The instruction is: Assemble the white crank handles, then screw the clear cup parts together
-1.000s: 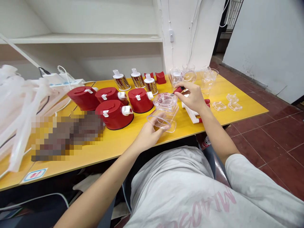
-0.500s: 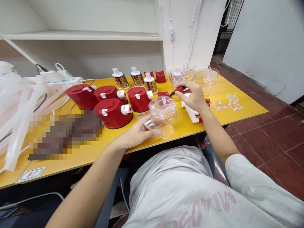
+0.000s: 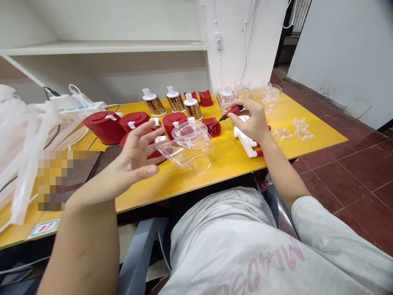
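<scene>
My right hand (image 3: 249,119) is closed around the red handle of a screwdriver (image 3: 235,110). The screwdriver's dark shaft points down to the left, its tip at a small red tray (image 3: 214,128) with tiny metal pieces inside, probably screws. My left hand (image 3: 135,153) is raised with fingers spread, holding nothing. Just right of it, a clear plastic housing (image 3: 196,153) with a round ring on top rests on the yellow table (image 3: 147,192), apart from my fingers. Behind my left hand are red plastic housings (image 3: 102,125) with white fittings, partly covered by it.
Grater drums (image 3: 155,105) with white stems stand at the back, near red curved blocks (image 3: 205,98). Clear containers (image 3: 270,96) are at the back right. White handles with red ends (image 3: 247,143) lie by my right wrist. Flat clear rings (image 3: 283,134) lie farther right; plastic bags (image 3: 27,135) are at left.
My left hand has let go of the clear housing and moved left and up, its fingers opening. The housing now sits slightly farther left. My right hand still holds the screwdriver near the red tray.
</scene>
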The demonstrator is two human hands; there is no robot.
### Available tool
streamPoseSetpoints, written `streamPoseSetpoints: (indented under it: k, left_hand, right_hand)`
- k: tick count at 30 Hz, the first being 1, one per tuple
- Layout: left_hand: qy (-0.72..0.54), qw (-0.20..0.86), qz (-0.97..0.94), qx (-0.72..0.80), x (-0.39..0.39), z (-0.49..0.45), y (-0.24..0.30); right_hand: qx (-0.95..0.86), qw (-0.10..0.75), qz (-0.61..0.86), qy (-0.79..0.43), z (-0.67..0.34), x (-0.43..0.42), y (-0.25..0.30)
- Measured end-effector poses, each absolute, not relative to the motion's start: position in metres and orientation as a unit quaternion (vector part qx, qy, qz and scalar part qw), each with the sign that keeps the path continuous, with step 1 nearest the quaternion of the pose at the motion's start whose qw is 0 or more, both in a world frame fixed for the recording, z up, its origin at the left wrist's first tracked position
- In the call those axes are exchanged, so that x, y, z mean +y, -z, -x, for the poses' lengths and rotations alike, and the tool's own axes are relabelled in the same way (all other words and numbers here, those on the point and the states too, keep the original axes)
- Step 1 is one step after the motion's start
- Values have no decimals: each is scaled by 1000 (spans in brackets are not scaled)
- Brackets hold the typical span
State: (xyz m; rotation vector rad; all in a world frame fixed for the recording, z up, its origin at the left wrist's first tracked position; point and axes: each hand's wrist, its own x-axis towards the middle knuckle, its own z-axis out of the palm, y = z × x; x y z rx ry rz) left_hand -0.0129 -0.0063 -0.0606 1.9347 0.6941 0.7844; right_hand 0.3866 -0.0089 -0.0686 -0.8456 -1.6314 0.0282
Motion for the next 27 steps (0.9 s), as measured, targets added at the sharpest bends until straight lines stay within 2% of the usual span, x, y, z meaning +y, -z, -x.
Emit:
streamPoseSetpoints:
  k: [4, 9, 15, 21, 27]
  left_hand:
    - [-442, 328, -771, 321, -16, -14, 38]
    - [-392, 192, -813, 384, -35, -57, 2]
    - [-380, 159, -830, 377, -43, -59, 10]
    - [-349, 165, -856, 343, -42, -48, 16]
    - [-313, 154, -887, 304, -38, -52, 13]
  right_hand:
    - [-668, 646, 370, 9, -382, -24, 57]
    - [-636, 685, 347, 78, -384, -43, 41]
    - [-650, 697, 294, 73, -382, -61, 30]
    - [-680, 662, 307, 67, -376, -68, 31]
    - [-687, 661, 292, 78, -372, -73, 28]
